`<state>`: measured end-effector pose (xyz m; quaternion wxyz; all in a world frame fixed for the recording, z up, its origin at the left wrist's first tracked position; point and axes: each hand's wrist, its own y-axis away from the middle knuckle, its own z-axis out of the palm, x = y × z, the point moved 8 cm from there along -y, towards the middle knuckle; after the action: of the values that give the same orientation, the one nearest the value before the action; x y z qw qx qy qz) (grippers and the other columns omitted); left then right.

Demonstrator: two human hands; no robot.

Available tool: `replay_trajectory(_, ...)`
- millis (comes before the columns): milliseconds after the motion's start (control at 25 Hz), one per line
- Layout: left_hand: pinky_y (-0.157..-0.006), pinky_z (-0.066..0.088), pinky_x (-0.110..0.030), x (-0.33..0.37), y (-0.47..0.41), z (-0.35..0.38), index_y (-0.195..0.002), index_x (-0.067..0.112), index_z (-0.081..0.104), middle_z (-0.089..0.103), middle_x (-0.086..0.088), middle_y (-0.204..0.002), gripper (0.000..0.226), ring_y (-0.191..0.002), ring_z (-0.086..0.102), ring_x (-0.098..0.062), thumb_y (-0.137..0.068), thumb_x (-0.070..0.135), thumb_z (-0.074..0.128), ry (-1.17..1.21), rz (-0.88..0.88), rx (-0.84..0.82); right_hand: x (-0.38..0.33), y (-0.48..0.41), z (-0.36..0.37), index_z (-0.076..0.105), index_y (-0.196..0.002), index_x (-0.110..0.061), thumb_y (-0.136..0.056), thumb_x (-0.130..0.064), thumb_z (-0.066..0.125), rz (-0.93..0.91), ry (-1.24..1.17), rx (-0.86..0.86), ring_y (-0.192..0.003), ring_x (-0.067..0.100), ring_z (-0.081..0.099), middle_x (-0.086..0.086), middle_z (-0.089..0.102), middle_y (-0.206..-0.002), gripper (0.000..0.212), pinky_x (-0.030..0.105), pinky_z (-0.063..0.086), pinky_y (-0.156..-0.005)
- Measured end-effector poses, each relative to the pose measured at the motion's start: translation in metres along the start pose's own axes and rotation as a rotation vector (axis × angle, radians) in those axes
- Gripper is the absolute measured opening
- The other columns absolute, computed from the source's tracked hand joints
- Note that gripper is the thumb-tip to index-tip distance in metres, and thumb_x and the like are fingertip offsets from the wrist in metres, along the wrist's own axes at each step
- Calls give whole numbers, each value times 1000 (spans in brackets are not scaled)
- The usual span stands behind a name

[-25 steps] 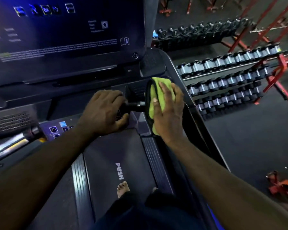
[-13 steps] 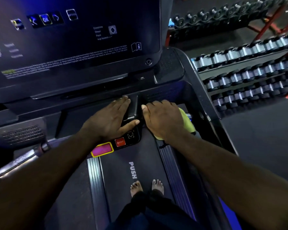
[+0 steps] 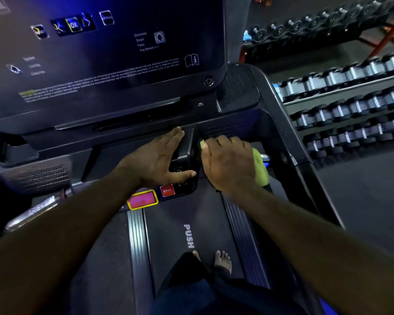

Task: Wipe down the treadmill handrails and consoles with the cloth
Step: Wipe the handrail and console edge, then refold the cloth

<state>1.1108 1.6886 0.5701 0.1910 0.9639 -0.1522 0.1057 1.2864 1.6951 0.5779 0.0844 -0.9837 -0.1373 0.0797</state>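
Note:
I look down at a dark treadmill console [image 3: 105, 64] with lit icons and small print. Below it a black control panel [image 3: 187, 155] carries a red STOP button [image 3: 167, 190] and a pink, yellow-framed button [image 3: 142, 199]. My left hand [image 3: 155, 160] lies flat on the panel's left side, fingers spread, thumb across its front. My right hand [image 3: 228, 162] presses a yellow-green cloth [image 3: 261, 168] against the panel's right side; most of the cloth is hidden under the palm. A chrome handrail [image 3: 32, 210] runs off to the lower left.
The treadmill's black right side rail [image 3: 289, 137] curves past my right hand. The belt deck [image 3: 189, 235] marked PUSH lies below, with my bare feet [image 3: 223, 261] on it. Racks of several dumbbells [image 3: 350, 105] stand to the right on a dark floor.
My right hand went from holding the cloth upright on the short right grip to pressing it down beside the panel. My left hand opened flat onto the panel. My view tilted downward.

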Motion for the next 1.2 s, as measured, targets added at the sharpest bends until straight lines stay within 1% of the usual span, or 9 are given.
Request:
replay_trajectory(160, -131, 12, -32, -1, 0, 0, -168, 17, 1, -1, -2, -177, 142, -162, 7, -17, -64, 105, 39, 12, -5, -3, 0, -28, 0, 72, -83, -14, -106, -42, 34, 36, -29, -90, -76, 38, 67, 10, 72, -82, 52, 43, 45, -71)
replay_trajectory(400, -131, 11, -32, 2, 0, -2, -168, 18, -2, -4, 0, -177, 135, -162, 7, -16, -70, 97, 45, -20, -12, -10, -3, 11, -1, 62, -121, -23, -109, -48, 31, 19, -24, 22, -104, 29, 56, 2, 65, -117, 42, 47, 42, -92)
replay_trajectory(560, -131, 13, -35, 5, 2, -1, -168, 20, -4, -5, 3, -177, 135, -162, 6, -16, -68, 98, 42, -17, -5, -14, 8, 4, -6, 32, -158, -29, -97, -61, 50, -155, -62, -337, -137, 35, 47, 4, 41, -160, 71, 52, 39, -109)
replay_trajectory(640, -131, 13, -35, 3, 3, -1, -168, 20, -4, -6, 4, -177, 135, -162, 6, -16, -67, 99, 41, -4, -7, -17, 22, -2, -10, 2, -166, -35, -87, -46, 72, -323, 40, -635, -150, 34, 35, 0, 9, -175, 107, 52, 40, -114)
replay_trajectory(720, -131, 13, -35, 3, 2, -2, -168, 20, -4, -6, 4, -177, 135, -162, 6, -16, -67, 99, 40, -1, -1, -16, 29, -8, -13, -4, -165, -38, -79, -29, 85, -389, 181, -677, -149, 35, 36, -2, 0, -176, 124, 53, 43, -113)
replay_trajectory(880, -131, 13, -34, 5, 2, -2, -168, 19, -2, -5, 2, -177, 136, -162, 8, -17, -66, 99, 37, -21, -1, -2, 1, 0, 8, 36, -153, -19, -63, -30, 93, -350, 203, -376, -150, 37, 34, 7, 41, -160, 107, 55, 39, -115)
replay_trajectory(1000, -131, 16, -36, 5, 1, -3, -168, 18, -2, -4, 1, -177, 140, -162, 8, -17, -64, 104, 35, -29, 2, -4, -1, -1, 5, 55, -128, -21, -67, -33, 79, -318, 102, -223, -117, 27, 58, 2, 63, -123, 67, 46, 50, -93)
replay_trajectory(1120, -131, 15, -35, 5, 1, -3, -168, 18, 0, -2, 1, -177, 139, -162, 9, -18, -64, 102, 37, -17, 2, 6, -4, -17, -3, 63, -108, -27, -66, -45, 73, -219, 16, -372, -91, 25, 66, -3, 66, -98, 47, 39, 52, -74)
replay_trajectory(1200, -130, 15, -35, 3, 0, -3, -168, 19, 1, -1, 1, -177, 141, -161, 10, -19, -62, 105, 38, 4, 1, 11, -6, -37, 2, 64, -98, -30, -52, -53, 81, -143, -47, -641, -85, 24, 65, -6, 64, -90, 54, 37, 54, -72)
